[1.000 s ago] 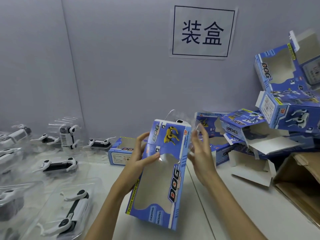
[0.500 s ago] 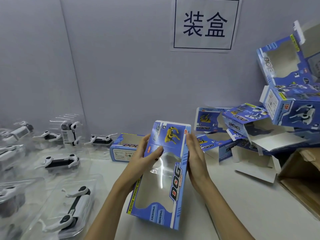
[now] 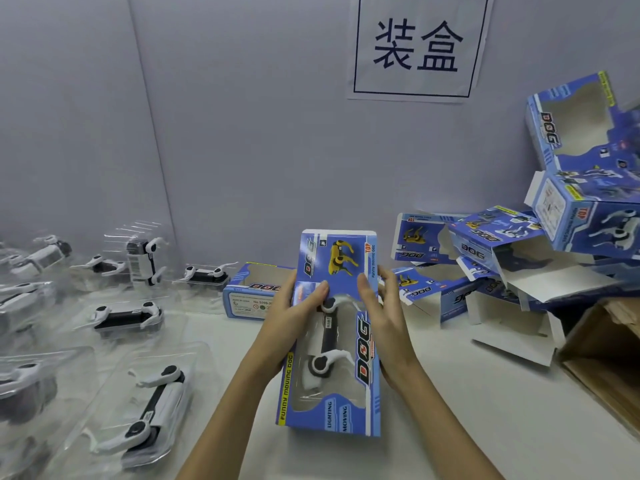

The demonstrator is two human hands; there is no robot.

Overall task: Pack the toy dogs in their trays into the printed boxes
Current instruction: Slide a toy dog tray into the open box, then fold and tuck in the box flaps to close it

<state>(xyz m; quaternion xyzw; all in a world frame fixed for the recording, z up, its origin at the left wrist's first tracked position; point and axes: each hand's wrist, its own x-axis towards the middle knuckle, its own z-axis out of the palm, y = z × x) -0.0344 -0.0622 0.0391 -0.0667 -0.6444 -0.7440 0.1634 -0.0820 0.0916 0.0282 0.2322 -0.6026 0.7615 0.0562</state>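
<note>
Above table (image 3: pixel 467 403), left hand (image 3: pixel 287 317) and right hand (image 3: pixel 388 317) flank box (image 3: pixel 332 403).

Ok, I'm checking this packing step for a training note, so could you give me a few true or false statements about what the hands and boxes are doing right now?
1. Both hands hold one blue box. True: the left hand and right hand grip the held box from either side.
2. The held box is empty. False: a toy dog shows through its window.
3. The paper sign lies flat on the table. False: it hangs on the wall.
4. Toy dogs in clear trays lie to the left. True.
5. The pile of boxes at right is yellow. False: they are blue.
</note>
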